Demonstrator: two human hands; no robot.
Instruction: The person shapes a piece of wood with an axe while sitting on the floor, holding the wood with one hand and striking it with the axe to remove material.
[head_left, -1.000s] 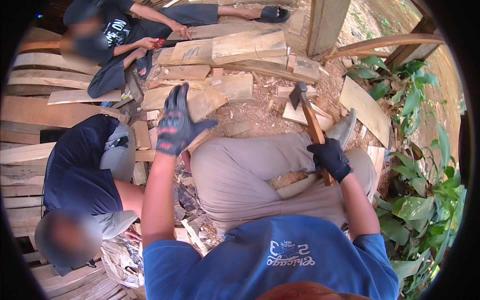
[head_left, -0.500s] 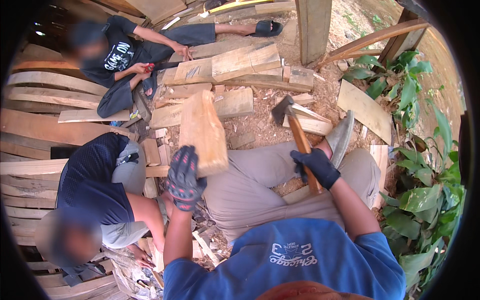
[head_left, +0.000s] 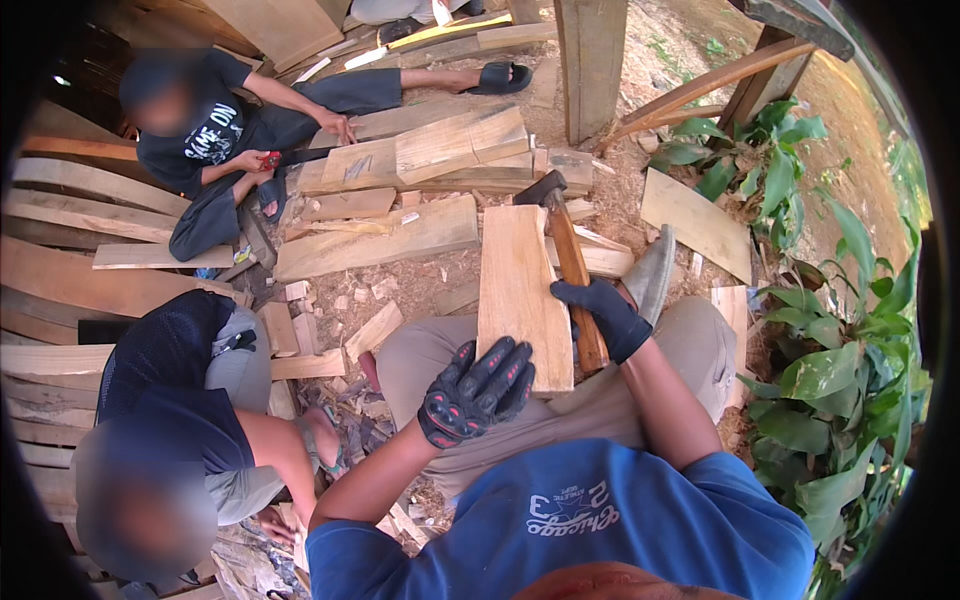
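Observation:
A thick, pale wooden block (head_left: 525, 290) rests over my lap, its near end close to my shirt. My left hand (head_left: 475, 393), in a black glove with red marks, lies with outstretched fingers on the block's near left part. The thumb stands apart from the fingers. Just right of the block, my right hand (head_left: 610, 318) in a dark glove is closed around the wooden handle of an axe (head_left: 570, 245). Its dark metal head points away from me, just beyond the block's far end. The right thumb reaches to the block's right edge; whether it presses there I cannot tell.
Far left, a person (head_left: 215, 115) sits holding a red-handled tool. Another person (head_left: 175, 400) crouches close on my left. Thick planks (head_left: 380, 240) and chips cover the ground ahead. A wooden post (head_left: 590, 70) stands beyond them; leafy plants (head_left: 830, 380) grow on the right.
The block has moved right and lower, beside the axe. My left hand has moved right, from gripping its near end to lying flat on it. The axe has shifted slightly left.

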